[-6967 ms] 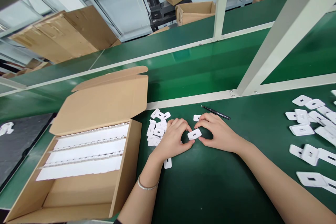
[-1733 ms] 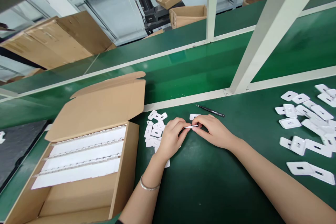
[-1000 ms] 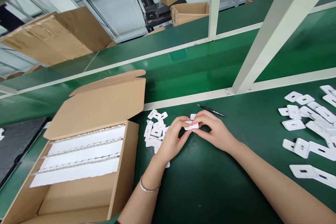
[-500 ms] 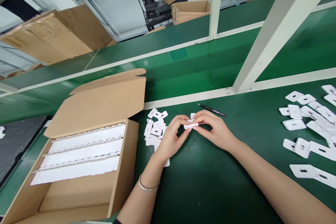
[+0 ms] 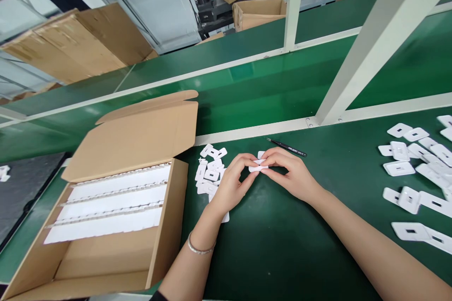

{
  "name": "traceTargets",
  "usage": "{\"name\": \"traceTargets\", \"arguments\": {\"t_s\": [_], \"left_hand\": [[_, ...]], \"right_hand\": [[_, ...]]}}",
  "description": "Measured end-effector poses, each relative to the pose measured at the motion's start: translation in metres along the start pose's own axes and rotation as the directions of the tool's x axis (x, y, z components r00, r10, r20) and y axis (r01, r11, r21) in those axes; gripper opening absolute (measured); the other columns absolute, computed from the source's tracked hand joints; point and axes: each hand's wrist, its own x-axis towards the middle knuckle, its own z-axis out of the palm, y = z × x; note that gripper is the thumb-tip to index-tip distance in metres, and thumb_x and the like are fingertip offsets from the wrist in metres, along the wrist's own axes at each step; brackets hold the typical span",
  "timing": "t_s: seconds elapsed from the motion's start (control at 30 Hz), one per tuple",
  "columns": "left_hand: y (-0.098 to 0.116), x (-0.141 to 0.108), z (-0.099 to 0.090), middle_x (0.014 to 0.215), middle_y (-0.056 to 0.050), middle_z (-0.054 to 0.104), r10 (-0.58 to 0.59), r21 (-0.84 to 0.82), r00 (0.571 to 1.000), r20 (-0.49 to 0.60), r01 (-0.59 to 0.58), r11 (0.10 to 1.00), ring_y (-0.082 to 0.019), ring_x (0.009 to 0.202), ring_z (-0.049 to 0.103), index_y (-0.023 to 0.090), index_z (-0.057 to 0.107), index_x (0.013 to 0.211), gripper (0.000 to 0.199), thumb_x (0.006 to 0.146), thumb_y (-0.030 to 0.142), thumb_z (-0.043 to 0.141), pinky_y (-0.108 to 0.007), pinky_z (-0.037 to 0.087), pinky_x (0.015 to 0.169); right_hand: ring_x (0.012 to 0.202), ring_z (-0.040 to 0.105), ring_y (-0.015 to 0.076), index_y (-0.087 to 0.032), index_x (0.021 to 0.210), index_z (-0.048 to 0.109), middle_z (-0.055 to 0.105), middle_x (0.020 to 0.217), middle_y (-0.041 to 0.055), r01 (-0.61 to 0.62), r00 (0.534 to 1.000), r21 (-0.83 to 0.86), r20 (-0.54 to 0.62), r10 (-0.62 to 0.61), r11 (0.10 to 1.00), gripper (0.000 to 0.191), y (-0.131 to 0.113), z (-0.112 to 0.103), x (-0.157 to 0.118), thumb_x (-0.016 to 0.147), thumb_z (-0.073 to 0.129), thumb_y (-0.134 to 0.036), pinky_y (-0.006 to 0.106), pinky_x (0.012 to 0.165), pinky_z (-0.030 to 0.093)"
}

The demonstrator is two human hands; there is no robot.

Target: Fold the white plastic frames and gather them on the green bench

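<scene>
Between my two hands is a small white piece, pinched at its left end by my left hand and at its right end by my right hand. Another white part shows just behind the fingertips. A pile of white plates with dark slots lies beside my left hand, partly hidden by it. Black tweezers rest on the green table beyond my right hand.
An open cardboard box with white dividers stands at the left. Many white slotted plates are spread at the far right. A pale metal post rises behind the table, and more cardboard boxes sit further back.
The view has shifted slightly. Both hands keep nearly the same pose around the white piece, with only a slight change in how the piece shows between the fingertips.
</scene>
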Motion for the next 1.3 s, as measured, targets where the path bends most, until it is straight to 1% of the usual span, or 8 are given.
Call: {"name": "traceTargets", "arguments": {"t_s": [0.17, 0.37, 0.57, 0.8, 0.9, 0.97, 1.13, 1.3], "left_hand": [[-0.001, 0.0002, -0.0002, 0.118, -0.008, 0.063, 0.006, -0.001, 1.0, 0.002, -0.006, 1.0, -0.02, 0.114, 0.063, 0.023, 0.061, 0.116, 0.015, 0.103, 0.016, 0.061, -0.036, 0.053, 0.097], [-0.0023, -0.001, 0.0004, 0.119, -0.008, 0.062, 0.007, -0.008, 1.0, -0.008, -0.007, 1.0, -0.02, 0.114, 0.063, 0.023, 0.06, 0.116, 0.015, 0.103, 0.017, 0.062, -0.035, 0.054, 0.096], [-0.0028, -0.0031, 0.0001, 0.119, -0.008, 0.064, 0.033, 0.056, 0.999, -0.022, -0.032, 0.998, -0.019, 0.112, 0.066, 0.023, 0.06, 0.113, 0.012, 0.103, 0.017, 0.062, -0.033, 0.056, 0.092], [-0.0027, -0.0025, -0.0001, 0.116, -0.009, 0.067, 0.119, 0.142, 0.992, -0.032, -0.114, 0.983, -0.019, 0.109, 0.068, 0.022, 0.061, 0.116, 0.013, 0.104, 0.016, 0.06, -0.033, 0.058, 0.09], [-0.0015, -0.001, -0.0003, 0.111, -0.008, 0.068, 0.166, 0.185, 0.985, -0.054, -0.153, 0.971, -0.019, 0.104, 0.069, 0.021, 0.061, 0.114, 0.012, 0.104, 0.015, 0.058, -0.032, 0.06, 0.087], [-0.0006, -0.0003, -0.0003, 0.109, -0.008, 0.069, 0.179, 0.194, 0.982, -0.059, -0.164, 0.967, -0.019, 0.102, 0.069, 0.021, 0.062, 0.112, 0.011, 0.105, 0.015, 0.057, -0.032, 0.06, 0.085], [0.0004, -0.0002, 0.0012, 0.104, -0.007, 0.07, 0.15, 0.139, 0.986, -0.07, -0.14, 0.98, -0.018, 0.095, 0.071, 0.021, 0.063, 0.111, 0.01, 0.105, 0.016, 0.056, -0.03, 0.06, 0.082], [0.0003, -0.0019, 0.0027, 0.103, -0.007, 0.071, 0.118, 0.11, 0.989, -0.085, -0.109, 0.988, -0.019, 0.095, 0.072, 0.021, 0.063, 0.112, 0.009, 0.106, 0.02, 0.056, -0.03, 0.06, 0.081]], "right_hand": [[0.103, 0.07, 0.0218, -0.024, 0.104, 0.072, 0.068, 0.114, 0.0079, 0.0, 1.0, -0.01, 0.002, 0.0, 1.0, 0.007, -0.0002, 0.0005, 0.0004, 0.102, 0.067, -0.029, 0.033, 0.08, 0.06], [0.103, 0.069, 0.0208, -0.024, 0.105, 0.072, 0.068, 0.114, 0.0071, 0.022, 1.0, -0.018, 0.003, -0.022, 1.0, 0.006, -0.0003, -0.0001, 0.0012, 0.102, 0.066, -0.025, 0.032, 0.082, 0.058], [0.1, 0.07, 0.0205, -0.024, 0.104, 0.073, 0.067, 0.114, 0.0072, 0.01, 1.0, -0.026, 0.009, -0.01, 1.0, 0.008, -0.0001, -0.0011, 0.0014, 0.103, 0.066, -0.026, 0.032, 0.08, 0.059], [0.102, 0.069, 0.02, -0.024, 0.106, 0.073, 0.066, 0.111, 0.007, -0.059, 0.998, 0.031, 0.034, 0.058, 0.998, 0.012, -0.0055, -0.0007, 0.0016, 0.103, 0.063, -0.031, 0.035, 0.089, 0.064], [0.105, 0.068, 0.0202, -0.024, 0.109, 0.072, 0.064, 0.113, 0.0069, -0.074, 0.996, 0.047, 0.045, 0.072, 0.996, 0.012, -0.0069, 0.0004, 0.0013, 0.101, 0.065, -0.029, 0.036, 0.092, 0.065], [0.104, 0.068, 0.0192, -0.024, 0.109, 0.072, 0.064, 0.112, 0.0064, -0.071, 0.997, 0.051, 0.044, 0.069, 0.996, 0.012, -0.0072, 0.0008, 0.0013, 0.1, 0.064, -0.027, 0.035, 0.093, 0.065], [0.093, 0.068, 0.0156, -0.024, 0.106, 0.071, 0.063, 0.107, 0.0051, -0.056, 0.998, 0.036, 0.041, 0.054, 0.998, 0.011, -0.0075, 0.0008, 0.002, 0.102, 0.061, -0.023, 0.029, 0.085, 0.065], [0.092, 0.068, 0.0165, -0.024, 0.106, 0.07, 0.063, 0.104, 0.0052, -0.058, 0.997, 0.04, 0.048, 0.056, 0.997, 0.011, -0.0084, 0.0016, 0.0016, 0.104, 0.06, -0.027, 0.03, 0.084, 0.065]]}}
